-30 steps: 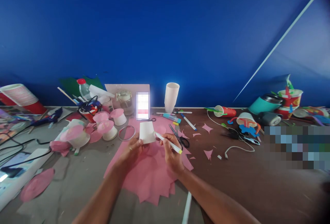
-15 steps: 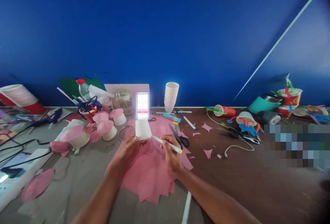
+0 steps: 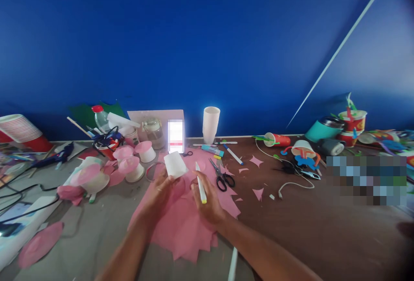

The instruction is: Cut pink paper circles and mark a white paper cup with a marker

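Note:
A white paper cup (image 3: pixel 175 164) is held tilted by my left hand (image 3: pixel 161 190), whose fingers close round its lower end. My right hand (image 3: pixel 208 199) grips a white marker with a yellow end (image 3: pixel 201 186); the marker's tip points up and away, apart from the cup. Both hands are over a pile of pink paper sheets (image 3: pixel 181 238). Black-handled scissors (image 3: pixel 221 179) lie just right of the pile's upper part, near my right hand. Behind the cup a lit phone screen (image 3: pixel 176 134) stands upright.
A stack of white cups (image 3: pixel 211 125) stands by the blue wall. Pink-topped cups (image 3: pixel 131 168), a glass jar (image 3: pixel 153 133) and cables are on the left. To the right are pink scraps (image 3: pixel 256 161), a blue marker (image 3: pixel 233 155), a white cable (image 3: pixel 296 183) and a red cup (image 3: pixel 277 139).
The marker has come away from the cup and turned from slanting sideways to nearly upright. The cup has tilted in my left hand. The whole view has shifted slightly, showing a yellow comb at the top.

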Demonstrator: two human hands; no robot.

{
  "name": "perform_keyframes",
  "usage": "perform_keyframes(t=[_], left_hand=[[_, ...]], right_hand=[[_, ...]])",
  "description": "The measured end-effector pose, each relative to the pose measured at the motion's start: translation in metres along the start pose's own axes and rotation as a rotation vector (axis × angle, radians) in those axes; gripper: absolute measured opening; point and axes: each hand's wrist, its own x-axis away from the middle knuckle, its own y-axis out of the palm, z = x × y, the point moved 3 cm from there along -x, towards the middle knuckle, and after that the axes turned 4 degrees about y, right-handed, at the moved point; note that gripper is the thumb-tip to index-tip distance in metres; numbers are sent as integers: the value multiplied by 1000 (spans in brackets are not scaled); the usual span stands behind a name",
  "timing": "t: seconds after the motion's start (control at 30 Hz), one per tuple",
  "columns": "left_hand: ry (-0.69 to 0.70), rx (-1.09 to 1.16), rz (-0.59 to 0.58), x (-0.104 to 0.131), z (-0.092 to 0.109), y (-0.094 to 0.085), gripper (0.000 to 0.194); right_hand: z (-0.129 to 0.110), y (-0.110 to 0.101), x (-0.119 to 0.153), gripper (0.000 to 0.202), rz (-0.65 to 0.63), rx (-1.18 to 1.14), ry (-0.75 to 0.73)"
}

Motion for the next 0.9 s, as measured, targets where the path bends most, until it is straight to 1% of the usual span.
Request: perform_keyframes(t=[0.07,0.13,0.23,0.33,0.47,0.53,0.7,0.83,0.9], left_hand=[[48,-51,45,-1,3,3,63],[91,-126,85,-2,5,3,62],[120,-264,118,-2,7,0,57],[109,-426,109,3,8,-1,53],[102,-686,134,8,7,0,53],[114,-765,127,8,5,1,52],[180,-851,66,7,3,4,41],[251,-920,6,4,-1,2,30],[294,-937,2,3,-2,1,25]], right_hand=[[-1,1,1,38,-11,41,-68],[-1,0,1,42,17,48,-88],[4,-2,-2,45,62,65,-60],[13,0,-3,47,75,69,1],[22,5,0,52,89,114,21],[24,7,2,56,84,126,18],[25,10,3,64,69,110,25],[25,10,3,63,65,129,35],[26,9,3,62,76,158,27]])
